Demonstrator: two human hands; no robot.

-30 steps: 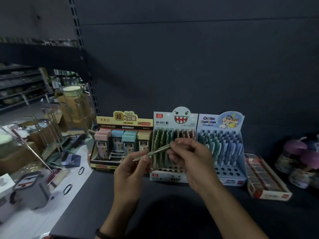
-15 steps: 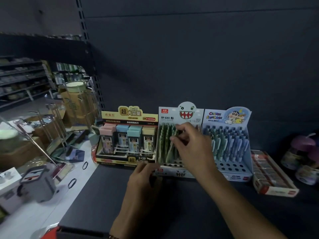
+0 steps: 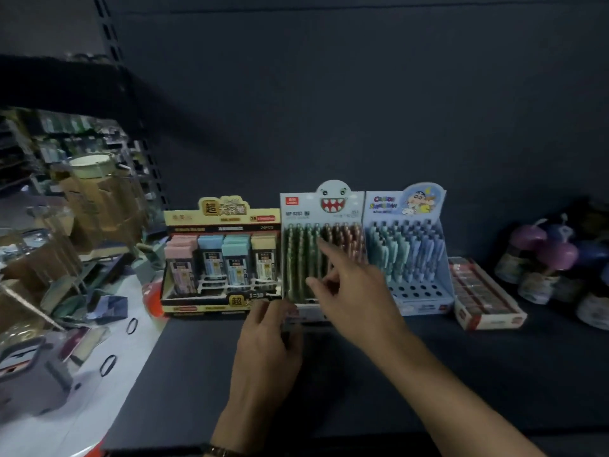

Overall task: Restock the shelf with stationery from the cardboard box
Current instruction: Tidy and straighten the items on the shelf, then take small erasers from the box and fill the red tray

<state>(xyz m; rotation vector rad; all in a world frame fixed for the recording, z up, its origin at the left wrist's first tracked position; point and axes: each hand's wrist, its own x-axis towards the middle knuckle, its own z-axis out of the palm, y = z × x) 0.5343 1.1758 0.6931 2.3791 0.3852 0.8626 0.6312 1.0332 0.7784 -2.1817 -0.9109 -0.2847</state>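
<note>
A pen display box with a toothy monster face (image 3: 321,206) stands on the dark shelf (image 3: 478,374), filled with rows of green and brownish pens (image 3: 296,258). My right hand (image 3: 356,291) is in front of it, index finger stretched out onto the pens, the other fingers loosely bent, holding nothing. My left hand (image 3: 267,341) is lower, with its blurred fingertips against the box's front left base. No pen is in either hand.
A lead-refill display (image 3: 224,212) stands left of the pen box and a blue cartoon pen display (image 3: 405,206) right of it. Further right are a flat eraser box (image 3: 484,291) and purple-lidded jars (image 3: 557,255). Brown cartons (image 3: 99,199) and clutter lie off the shelf at left.
A second ago both hands held a green pen in front of the display. The pen now stands in the box; my right hand has let go, and my left hand has dropped to the box's base.
</note>
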